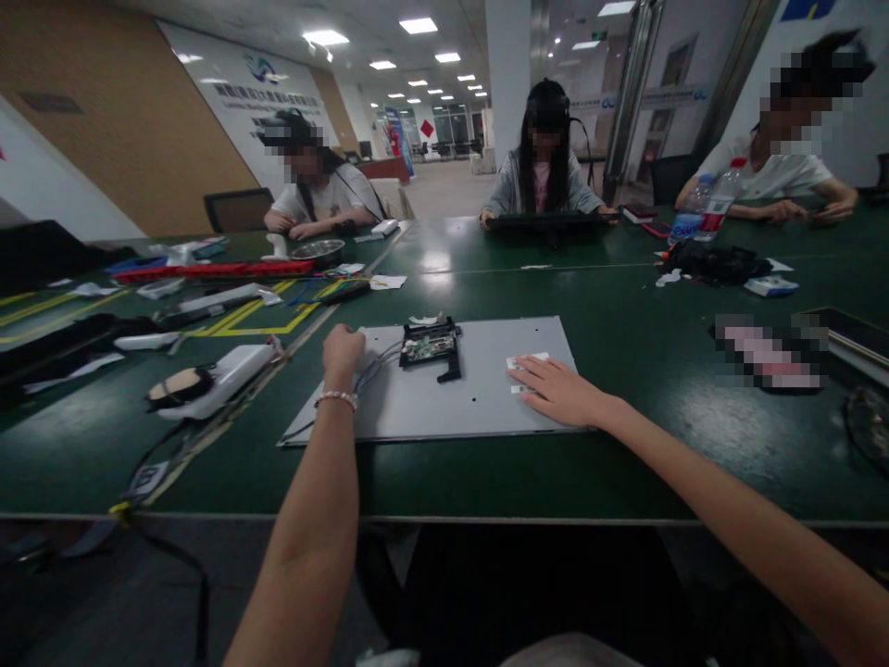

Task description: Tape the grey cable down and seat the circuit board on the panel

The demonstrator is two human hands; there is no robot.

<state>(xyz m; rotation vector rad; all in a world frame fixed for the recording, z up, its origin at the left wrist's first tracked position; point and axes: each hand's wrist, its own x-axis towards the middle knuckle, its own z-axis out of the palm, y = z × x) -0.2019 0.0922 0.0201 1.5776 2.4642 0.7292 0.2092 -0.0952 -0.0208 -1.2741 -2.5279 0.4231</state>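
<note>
A flat grey metal panel (479, 389) lies on the green table (625, 463) in front of me. A small circuit board in a black frame (431, 345) sits near the panel's far edge, with thin wires (379, 366) running left from it. My left hand (342, 354) is curled closed at the panel's left part, over the wires; what it grips is hidden. My right hand (559, 389) lies flat on the panel's right side, fingers stretched, touching a small white label (526, 361).
Left of the panel lie a white device (222, 378), cables, a red bar (215, 270) and a metal bowl (318, 250). Three people sit at the far side. Water bottles (701, 213) and black items (715, 261) stand far right; a tray edge (854, 335) is at right.
</note>
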